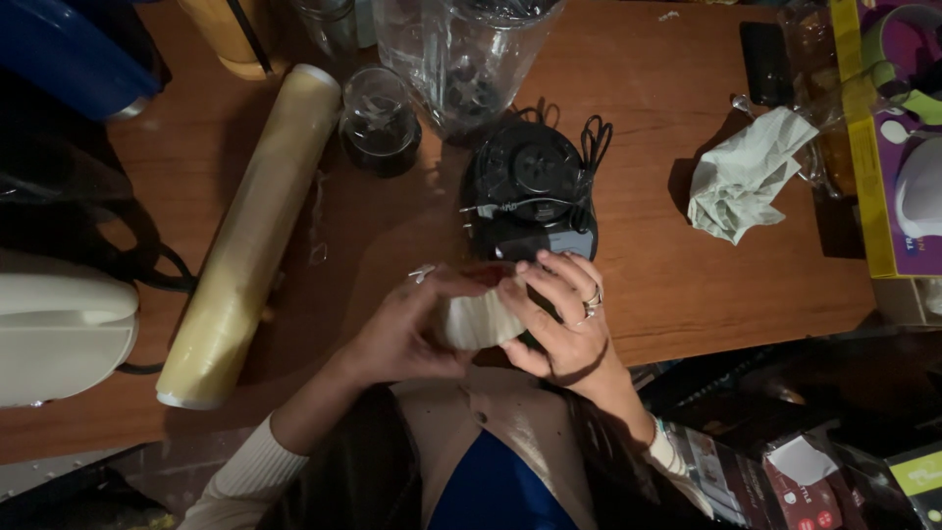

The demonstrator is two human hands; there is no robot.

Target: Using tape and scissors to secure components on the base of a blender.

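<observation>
Both hands up close, right at the near edge of the counter, working one small thing between them. Left hand cups a pale ribbed cap from the side, fingers curled round it, grip closed on it. Right hand, rings on one finger, presses in from the other side, fingertips laid over the cap's top, also clasping it. So the cap sits between the two palms, just above the near edge, about the middle of it.

Straight behind the hands, almost touching them, stands a black blender base with its cord bunched at the back. It crowds the space beyond the fingers. Further back, at the far edge, a clear blender jar, and beside it on the left a small clear cup with a dark bottom.

Over on the left, a long roll of cling film lies slantwise from the far edge toward the near edge, well apart from the left hand. Past it at the left edge, a white appliance.

On the right, a crumpled pale cloth, clear of the hands, and at the right edge a purple and yellow box.
</observation>
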